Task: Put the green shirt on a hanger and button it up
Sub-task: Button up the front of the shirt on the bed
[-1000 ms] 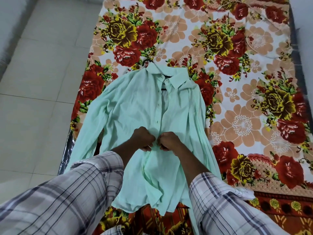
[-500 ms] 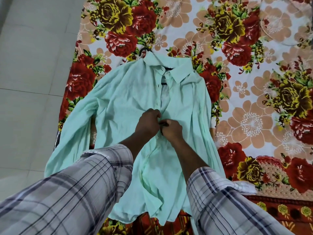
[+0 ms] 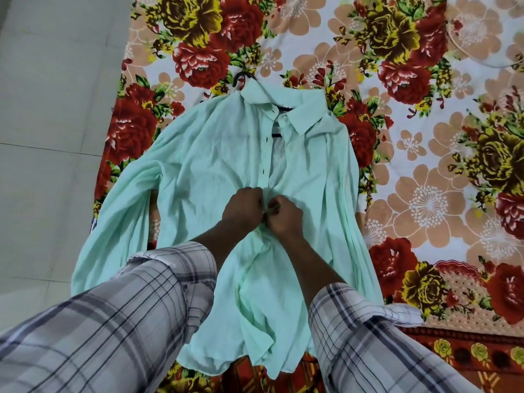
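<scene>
Item: left hand (image 3: 243,209) and right hand (image 3: 285,215), both curled tight and pinching the front placket of the pale mint-green, thin woven long-sleeved shirt (image 3: 215,165) at mid-chest; knuckles of the two hands were touching, fingertips hidden in the gathered cloth, the button itself not visible between them

Shirt: lay face up on the bed, collar away from the person, hem toward them and rumpled. Above the hands the placket stood open, with three dark buttonholes showing along its left edge and a pale button at the collar. Sleeves were spread to either side, the left one trailing over the bed edge

Black plastic hanger (image 3: 241,78): was inside the shirt; its hook came out beyond the collar, and short dark lengths of its bar showed in the open neck

Writing: no brand, label or lettering could be read anywhere

Surroundings: floral bedsheet (image 3: 425,194) of red, yellow-brown and peach blooms on white lay under the shirt; pale tiled floor (image 3: 51,137) to the left. Grey-and-white checked sleeves (image 3: 136,313), cuffs rolled back, covered both forearms and hid part of the shirt's lower front
</scene>
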